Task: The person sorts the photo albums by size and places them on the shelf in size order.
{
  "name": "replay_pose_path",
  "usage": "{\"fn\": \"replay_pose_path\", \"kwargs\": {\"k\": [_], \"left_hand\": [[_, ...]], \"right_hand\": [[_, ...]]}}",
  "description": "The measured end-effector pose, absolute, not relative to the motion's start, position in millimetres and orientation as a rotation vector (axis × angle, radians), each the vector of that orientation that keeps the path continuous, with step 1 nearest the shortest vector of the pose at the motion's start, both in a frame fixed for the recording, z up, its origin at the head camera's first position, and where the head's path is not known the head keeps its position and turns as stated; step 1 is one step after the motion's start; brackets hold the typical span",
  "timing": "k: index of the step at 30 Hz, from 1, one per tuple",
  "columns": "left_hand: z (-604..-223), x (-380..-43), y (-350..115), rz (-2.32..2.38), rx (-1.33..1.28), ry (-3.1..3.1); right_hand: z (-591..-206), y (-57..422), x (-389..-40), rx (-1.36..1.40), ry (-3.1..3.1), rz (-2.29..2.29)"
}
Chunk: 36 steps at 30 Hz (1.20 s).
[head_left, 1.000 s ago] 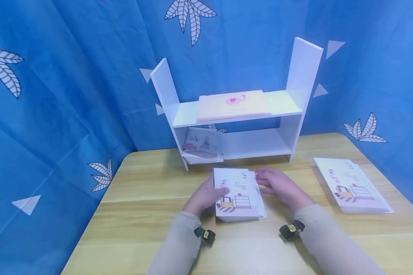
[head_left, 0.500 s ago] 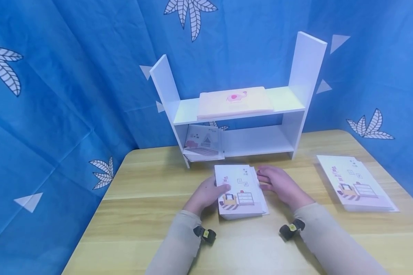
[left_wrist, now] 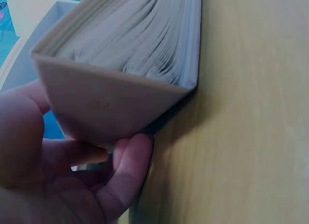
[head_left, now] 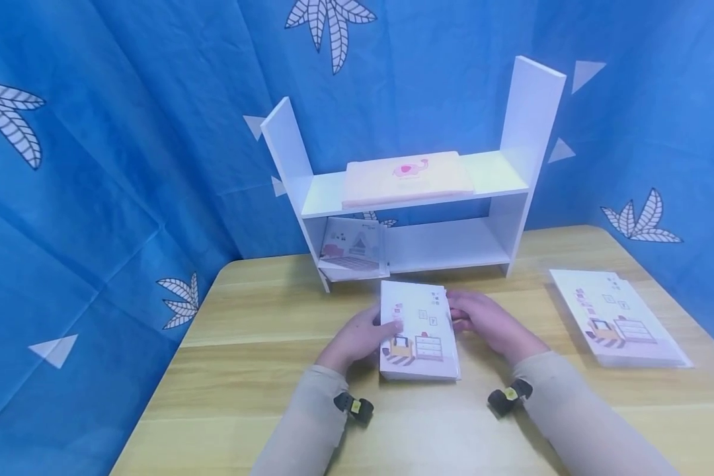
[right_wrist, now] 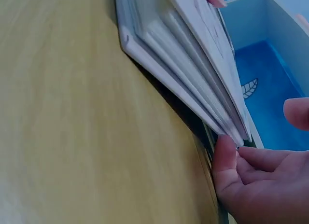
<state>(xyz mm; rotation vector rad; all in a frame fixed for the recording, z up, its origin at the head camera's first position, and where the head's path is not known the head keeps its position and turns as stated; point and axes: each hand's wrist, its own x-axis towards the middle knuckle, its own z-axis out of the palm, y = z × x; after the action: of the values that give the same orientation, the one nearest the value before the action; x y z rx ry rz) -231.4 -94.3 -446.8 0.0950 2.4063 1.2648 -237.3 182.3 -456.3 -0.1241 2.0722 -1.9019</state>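
A thick white photo album (head_left: 419, 330) with a pink-and-yellow room drawing on its cover lies between my hands, close over the table. My left hand (head_left: 363, 334) grips it at the spine, thumb on the front cover. In the left wrist view, fingers curl beneath the plain spine (left_wrist: 111, 101), and the bunched page edges face up. My right hand (head_left: 482, 320) is at the album's right side near the far corner. The right wrist view shows its fingertips (right_wrist: 225, 149) touching the album's page-side edge (right_wrist: 193, 79), with the thumb raised apart from it.
A white two-tier shelf (head_left: 446, 248) stands at the table's back. On its upper board lies a pink album with an elephant (head_left: 410, 178); a similar album (head_left: 352, 244) leans in the lower left. Another room-drawing album (head_left: 619, 317) lies at right. Blue curtain (head_left: 125, 132) hangs behind.
The album between my hands has shifted slightly right and away from me, and its front cover now lies more evenly over the layers beneath. My right fingers have closed in on its edge.
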Motion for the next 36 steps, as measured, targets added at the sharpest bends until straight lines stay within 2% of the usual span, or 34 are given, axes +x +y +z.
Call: {"fn": "replay_pose_path", "kwargs": {"k": [8,14,27,36], "left_hand": [[-445,-231,-96,1.232,0.278,2.39],[-445,-229,-92,1.375,0.376,2.159],[-446,-220,-85,1.702,0.257,1.9],[-437,-225,-84,1.78,0.192,2.073]], "right_hand": [[-453,176,-232,-0.079,2.165,-1.794],[-452,174,-230,-0.04,2.159,-1.82],[-455,167,-225,-0.106,2.158,-1.882],[-445,166,-228,-0.043,2.113,-2.016]]}}
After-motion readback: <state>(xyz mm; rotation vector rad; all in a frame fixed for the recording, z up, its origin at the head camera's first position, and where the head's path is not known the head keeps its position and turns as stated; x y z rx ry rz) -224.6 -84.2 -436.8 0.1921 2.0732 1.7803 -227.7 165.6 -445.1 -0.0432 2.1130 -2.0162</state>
